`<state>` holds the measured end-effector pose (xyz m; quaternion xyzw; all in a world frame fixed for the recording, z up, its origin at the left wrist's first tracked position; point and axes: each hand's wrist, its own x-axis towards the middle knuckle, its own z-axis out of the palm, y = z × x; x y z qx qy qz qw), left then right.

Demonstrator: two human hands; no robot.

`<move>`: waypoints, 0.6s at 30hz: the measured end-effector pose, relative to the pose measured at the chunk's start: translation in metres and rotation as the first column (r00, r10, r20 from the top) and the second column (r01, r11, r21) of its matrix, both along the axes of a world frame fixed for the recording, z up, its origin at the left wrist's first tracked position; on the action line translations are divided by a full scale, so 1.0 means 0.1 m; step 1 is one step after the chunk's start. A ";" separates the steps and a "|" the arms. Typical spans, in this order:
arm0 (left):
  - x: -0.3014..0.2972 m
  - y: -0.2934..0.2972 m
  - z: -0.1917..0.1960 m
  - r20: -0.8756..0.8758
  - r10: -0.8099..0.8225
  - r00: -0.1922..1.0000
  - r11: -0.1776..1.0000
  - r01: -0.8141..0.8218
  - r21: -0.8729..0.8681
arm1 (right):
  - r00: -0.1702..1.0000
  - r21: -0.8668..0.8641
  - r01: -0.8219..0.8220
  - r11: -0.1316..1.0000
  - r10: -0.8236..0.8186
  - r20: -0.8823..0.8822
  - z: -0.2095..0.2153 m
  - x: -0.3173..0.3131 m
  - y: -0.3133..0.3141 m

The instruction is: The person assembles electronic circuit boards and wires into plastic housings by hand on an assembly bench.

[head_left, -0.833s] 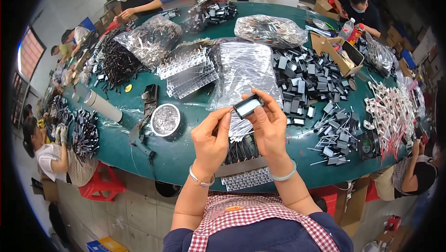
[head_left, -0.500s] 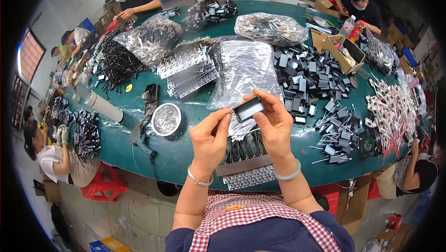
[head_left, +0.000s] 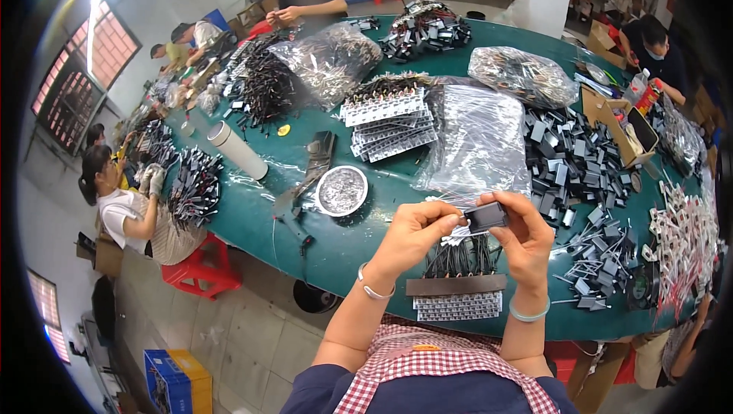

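Over the near part of the table I hold up a small black rectangular plastic case (head_left: pixel 487 218), tilted, a dark face showing. My right hand (head_left: pixel 528 240) grips it between thumb and fingers at its right end. At the left end the thumb and forefinger of my left hand (head_left: pixel 420 237) are pinched together; whether they hold the case itself or something thin is too small to tell. Below the hands a brown bar (head_left: pixel 456 286) lies across black wires (head_left: pixel 458 256) and a board panel with rows of small parts (head_left: pixel 458 307). A clear plastic bag of white wires (head_left: pixel 481 135) lies beyond.
A heap of black cases (head_left: pixel 576 158) and cases with white cables (head_left: pixel 599 261) lie to the right. Leftward are a white bowl (head_left: pixel 341 191), a soldering-gun-like tool (head_left: pixel 290 215), a pale flask (head_left: pixel 237 150) and stacked boards (head_left: pixel 389 124). Co-workers sit around the green table (head_left: pixel 252 208).
The view has swung left, so the table appears further right. The case has turned from showing its hollow inside to showing a dark face. Both hands still hold at its ends.
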<state>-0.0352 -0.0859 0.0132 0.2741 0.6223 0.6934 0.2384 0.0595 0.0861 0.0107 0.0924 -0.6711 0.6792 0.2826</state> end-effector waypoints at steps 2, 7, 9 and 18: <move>0.02 0.02 -0.08 -0.094 0.021 0.995 1.000 -0.022 -0.010 | 1.000 0.033 0.018 0.999 -0.019 0.005 0.01 0.02 -0.01; 0.01 0.02 0.00 0.012 0.013 1.000 1.000 -0.013 -0.001 | 0.998 0.067 0.062 0.996 -0.061 -0.014 0.01 0.04 0.01; 0.00 0.01 0.00 -0.063 0.030 0.998 0.999 -0.031 -0.018 | 1.000 0.021 0.027 0.999 -0.028 0.011 -0.01 0.02 0.02; 0.08 0.07 0.02 -0.117 0.086 0.989 0.993 -0.095 -0.074 | 1.000 -0.110 -0.007 0.994 0.006 -0.010 -0.11 0.05 0.07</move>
